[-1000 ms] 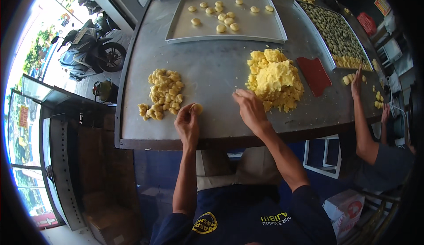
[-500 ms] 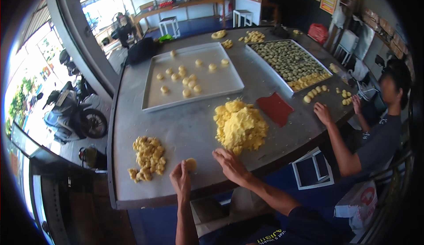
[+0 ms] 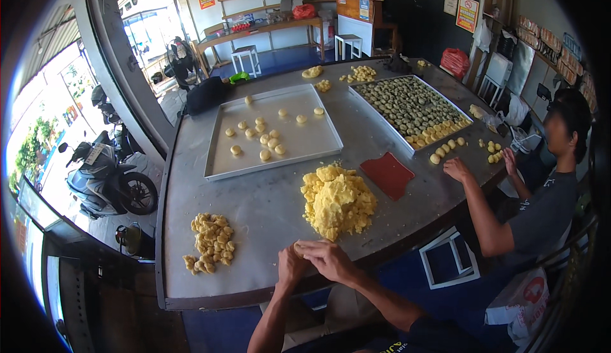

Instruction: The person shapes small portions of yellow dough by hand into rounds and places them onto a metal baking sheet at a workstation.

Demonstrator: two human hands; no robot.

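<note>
My two hands meet above the table's near edge. In my left hand (image 3: 291, 266), the fingers are curled round a piece of dough (image 3: 298, 247), which is mostly covered. The fingers of my right hand (image 3: 331, 261) lie together over the same piece, pressing on it from the right. Whether filling is inside cannot be seen. Just beyond my hands rises a mound of crumbly yellow filling (image 3: 337, 201). A heap of small pale dough pieces (image 3: 213, 242) lies to the left.
A metal tray (image 3: 273, 170) holds several round dough balls. Beyond the mound lie a red scraper sheet (image 3: 389, 176) and a second tray (image 3: 417, 147) packed with dark green and yellow balls. A co-worker (image 3: 503, 216) sits at the right, hands near a row of balls (image 3: 447, 151).
My right hand has moved left from the mound's edge to my left hand. My left hand has shifted right, and the dough disc it showed is now mostly covered. The view has tilted slightly.
</note>
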